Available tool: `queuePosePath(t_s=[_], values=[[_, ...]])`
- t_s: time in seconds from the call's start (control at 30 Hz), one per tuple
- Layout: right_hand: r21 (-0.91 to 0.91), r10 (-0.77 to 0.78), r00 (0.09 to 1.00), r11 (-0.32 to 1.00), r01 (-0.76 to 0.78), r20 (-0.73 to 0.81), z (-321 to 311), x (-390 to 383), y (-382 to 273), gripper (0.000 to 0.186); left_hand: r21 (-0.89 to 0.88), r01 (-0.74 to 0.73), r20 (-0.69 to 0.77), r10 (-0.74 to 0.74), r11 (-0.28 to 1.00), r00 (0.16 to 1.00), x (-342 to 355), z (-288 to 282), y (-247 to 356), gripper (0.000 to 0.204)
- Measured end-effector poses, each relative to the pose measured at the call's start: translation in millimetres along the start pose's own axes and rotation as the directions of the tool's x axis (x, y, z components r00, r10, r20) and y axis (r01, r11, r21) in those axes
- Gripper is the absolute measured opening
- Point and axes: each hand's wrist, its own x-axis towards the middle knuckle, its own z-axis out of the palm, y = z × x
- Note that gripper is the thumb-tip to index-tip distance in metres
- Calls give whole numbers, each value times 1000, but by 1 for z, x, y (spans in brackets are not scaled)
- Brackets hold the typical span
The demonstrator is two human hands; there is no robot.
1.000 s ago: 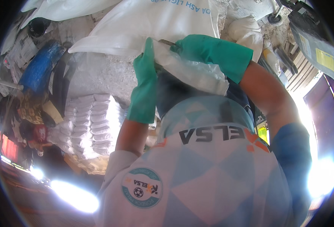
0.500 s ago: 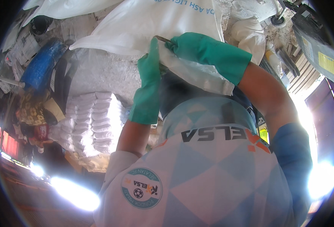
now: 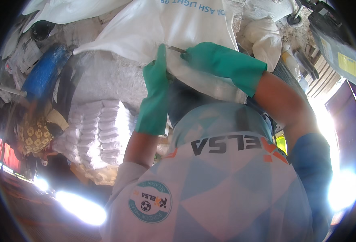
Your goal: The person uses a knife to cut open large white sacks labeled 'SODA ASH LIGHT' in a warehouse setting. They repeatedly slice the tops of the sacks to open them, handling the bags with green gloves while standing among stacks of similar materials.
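Observation:
A large white sack (image 3: 178, 28) with blue print spreads out at the top, its near edge drawn toward my body. My left hand (image 3: 157, 72), in a long green rubber glove, is closed on the sack's near edge with the thumb pointing up along it. In a matching glove, my right hand (image 3: 206, 56) grips a thin knife (image 3: 177, 49). Its dull metal blade sticks out to the left, just short of my left thumb and close over the sack. The handle is hidden inside the fist.
Stacked white bags (image 3: 97, 129) stand at the left, near a blue plastic-wrapped bundle (image 3: 46, 70) and a person in flowered cloth (image 3: 36, 137). A black bucket (image 3: 42, 29) sits at the upper left. At the right are a tied white sack (image 3: 262, 38) and a grey machine cover (image 3: 339, 52).
My right hand has drawn a little to the right and toward me, so more of the blade shows and its tip is apart from my left thumb. My left hand has shifted slightly.

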Motion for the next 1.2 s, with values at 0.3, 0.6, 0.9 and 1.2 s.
queuePosePath(t_s=[0.3,0.6,0.9,1.2], values=[[269,146,987,955,-123,-67,-16,-18,1,52,-49,150,72,-146,987,987,11,-55,-20,68],[414,309,949,873,-259,-57,-34,-9,-34,57,-349,270,241,-192,897,951,45,-44,8,71],[396,282,957,889,-231,-75,12,-5,-11,54,-184,184,147,-158,966,976,40,5,58,54],[543,413,911,766,-344,-7,-15,-19,-26,45,-14,109,131,-107,994,986,41,-18,22,40]])
